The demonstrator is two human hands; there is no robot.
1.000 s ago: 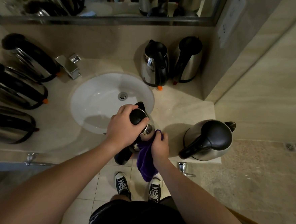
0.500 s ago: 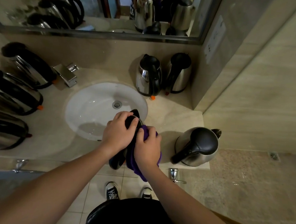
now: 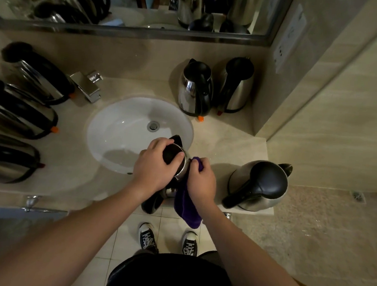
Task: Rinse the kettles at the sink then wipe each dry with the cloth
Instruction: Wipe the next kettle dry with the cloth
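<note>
Beige stone makes up the table [image 3: 227, 143], with a white sink [image 3: 116, 137] sunk into its middle beneath a mirror [image 3: 128, 29] and a chrome tap [image 3: 87, 86] at the sink's far-left rim. The kettle in hand [image 3: 173, 157] is held over the sink's near-right rim, at the table's front edge, its black handle hanging down past that edge. The left hand [image 3: 153, 167] grips it from above, fingers curled over the black lid. The right hand [image 3: 200, 181] pinches the purple cloth [image 3: 186, 207] against the steel side, fingers curled round the fabric, the loose end dangling below the table edge.

Judging from this, the drying step is under way. The risk is a slip: a wet steel body held only by the lid could twist or drop onto the floor tiles or the sink rim if the right hand rubs hard. The lid might also pop open under the left grip.

Both forearms reach forward and converge, wrists bent slightly down, hands nearly touching.

One kettle [image 3: 258, 188] stands at the table's near-right corner, two kettles [image 3: 195, 89] at the far right by the wall, and three kettles [image 3: 20, 111] line the left edge.
</note>
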